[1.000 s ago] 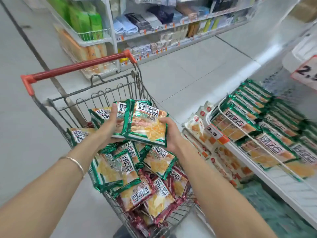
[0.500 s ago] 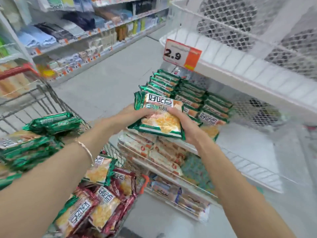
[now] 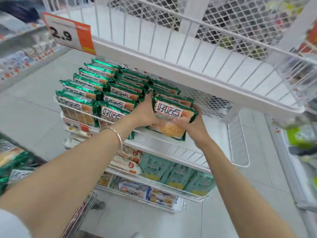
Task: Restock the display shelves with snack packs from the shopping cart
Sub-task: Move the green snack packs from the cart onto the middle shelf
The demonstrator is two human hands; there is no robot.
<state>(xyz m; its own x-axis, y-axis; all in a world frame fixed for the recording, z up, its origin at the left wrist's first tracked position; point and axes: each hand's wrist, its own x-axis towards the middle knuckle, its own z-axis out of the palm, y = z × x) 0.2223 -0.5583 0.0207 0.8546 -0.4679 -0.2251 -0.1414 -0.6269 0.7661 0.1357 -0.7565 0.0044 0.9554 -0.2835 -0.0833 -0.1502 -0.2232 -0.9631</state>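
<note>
1. Green-foil snack pack held between both hands at the right end of the rows on the middle shelf, tilted with its label facing up, lower edge just above that shelf's front rail.
2. Left grip closed on the pack's left edge, thumb across the front face, fingers reaching up behind.
3. Right grip closed on the pack's right edge, fingertips showing over the upper right corner.
4. Thin metal bracelet round the left wrist, in front of the middle shelf's rail.
5. Rows of matching green packs leaning upright on the middle shelf, left of the held pack; a few more directly behind it.
6. Small price tag clipped to the middle shelf's front rail, at its left end.
7. White wire upper shelf just above the middle shelf, with an orange-and-white price sign reading 2.9 at its left front corner.
8. Lower shelf under the middle shelf, holding pale packs at the left and teal packs at the right.
9. Shopping cart below and left of the middle shelf, blurred, with green packs in it at the frame's left edge.
</note>
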